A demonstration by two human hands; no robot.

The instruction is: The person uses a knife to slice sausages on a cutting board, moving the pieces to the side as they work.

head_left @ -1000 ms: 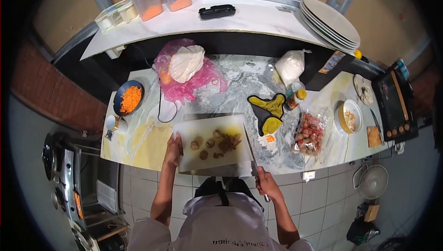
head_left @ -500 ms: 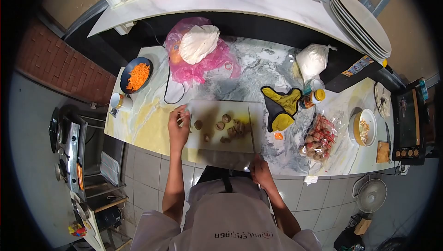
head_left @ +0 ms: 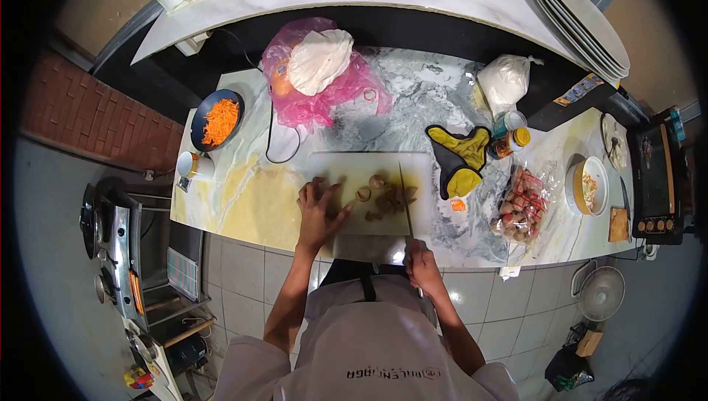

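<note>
**Spread fingers and a bare blade share one board**

The person's left hand (head_left: 316,220) is over the left side of a pale cutting board (head_left: 346,165), its fingers spread well apart and gripping nothing visible; whether the fingertips touch the board or a piece beneath them cannot be told. The right hand (head_left: 423,267) has its fingers wrapped around the handle of a knife (head_left: 405,198), whose blade points away from the body across the right part of the board.

Between hand and blade lie the brown pieces: rounded ones (head_left: 363,194) towards the middle, and a cluster of smaller cut ones (head_left: 387,201) at the blade. The board rests close to the near edge of the bench (head_left: 251,194).

The main hazard looks to be a cut: with the left fingers outstretched rather than curled, a sideways swing of the blade could catch a tip. The rounded pieces could roll if bumped or pressed off-centre, turning the knife's path. A sweeping stroke could also push the cut cluster off the board's right side, towards the yellow-and-black mitt (head_left: 463,161). Hard pressure might slide the board towards the bench's edge.
</note>
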